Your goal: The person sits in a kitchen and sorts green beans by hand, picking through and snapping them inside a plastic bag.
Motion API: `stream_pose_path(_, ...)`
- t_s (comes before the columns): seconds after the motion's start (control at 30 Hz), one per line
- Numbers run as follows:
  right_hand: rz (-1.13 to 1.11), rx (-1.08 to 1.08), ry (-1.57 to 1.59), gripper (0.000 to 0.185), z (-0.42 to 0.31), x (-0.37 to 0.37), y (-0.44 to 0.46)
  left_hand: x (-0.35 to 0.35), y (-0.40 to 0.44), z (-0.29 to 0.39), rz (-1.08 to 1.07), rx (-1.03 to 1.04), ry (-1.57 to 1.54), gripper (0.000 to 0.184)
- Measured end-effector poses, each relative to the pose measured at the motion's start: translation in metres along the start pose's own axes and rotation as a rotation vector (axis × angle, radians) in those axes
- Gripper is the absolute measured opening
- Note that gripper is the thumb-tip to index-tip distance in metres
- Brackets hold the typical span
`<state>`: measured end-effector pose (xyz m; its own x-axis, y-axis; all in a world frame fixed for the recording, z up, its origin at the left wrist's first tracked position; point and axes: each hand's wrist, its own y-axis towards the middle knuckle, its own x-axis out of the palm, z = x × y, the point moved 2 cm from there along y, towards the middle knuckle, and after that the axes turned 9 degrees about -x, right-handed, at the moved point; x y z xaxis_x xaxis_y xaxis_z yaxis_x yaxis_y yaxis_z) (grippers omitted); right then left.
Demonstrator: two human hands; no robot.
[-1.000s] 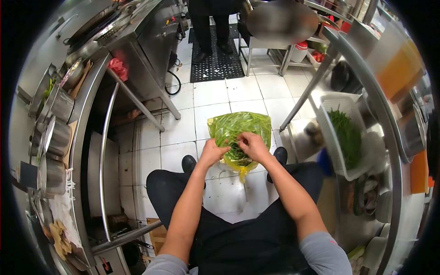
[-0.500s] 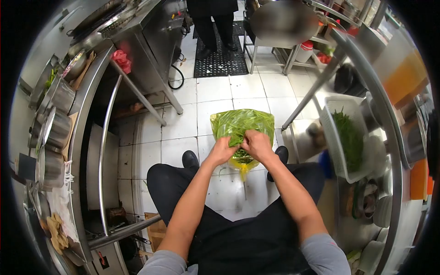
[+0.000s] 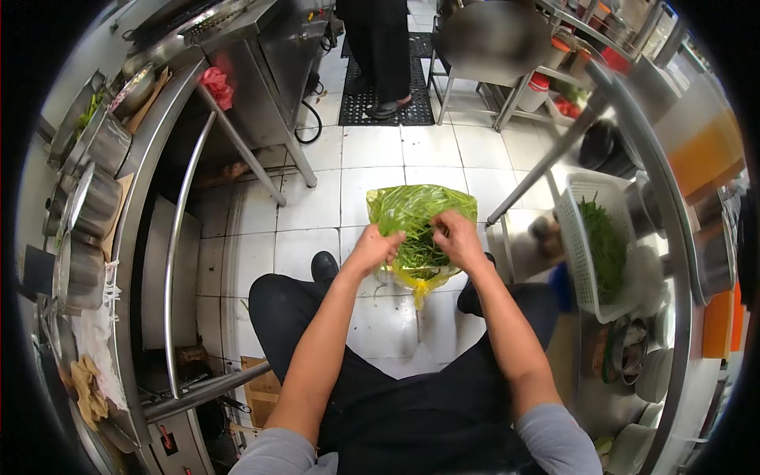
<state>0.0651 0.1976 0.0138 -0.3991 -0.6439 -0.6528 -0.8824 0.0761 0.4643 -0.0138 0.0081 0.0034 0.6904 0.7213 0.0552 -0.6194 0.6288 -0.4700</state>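
Between my feet on the floor lies a yellow-tinted, see-through plastic bag [image 3: 396, 202] full of thin green stems. Its knotted yellow end [image 3: 420, 294] points toward me. An opening in the bag's near half bares the long green vegetables [image 3: 417, 252]. My left hand [image 3: 377, 249] is closed on the plastic at the opening's left side. At the right side, my right hand [image 3: 457, 239] has its fingers pinched on the bag's edge; the fingertips are partly hidden.
To my right, a white basket [image 3: 571, 237] of similar greens stands on a low shelf. Steel pots [image 3: 81, 269] line the counter at left. A person in dark trousers [image 3: 389, 55] stands on a black mat [image 3: 356, 107] ahead. Metal table legs flank me.
My hands have moved apart from close together, and the opening between them is wider, baring more greens. The person ahead has shifted their legs on the mat.
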Motion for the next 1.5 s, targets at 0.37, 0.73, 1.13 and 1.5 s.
stream_pose_path(0.37, -0.23, 0.445, 0.568, 0.021, -0.006, 0.06, -0.033, -0.006, 0.006, -0.001, 0.213, 0.131, -0.333, 0.018)
stream_pose_path(0.73, -0.194, 0.139, -0.035, 0.015, -0.009, 0.052, -0.023, -0.041, 0.006, 0.003, 0.459, 0.127, -0.448, 0.026)
stream_pose_path(1.13, -0.354, 0.128, -0.262, 0.04, 0.018, 0.101, -0.032, 0.009, -0.011, 0.016, 0.39, 0.282, 0.102, 0.034)
stream_pose_path(1.5, -0.221, 0.199, -0.292, 0.022, -0.01, 0.022, -0.01, 0.031, 0.04, -0.047, 0.329, 0.455, 0.627, 0.041)
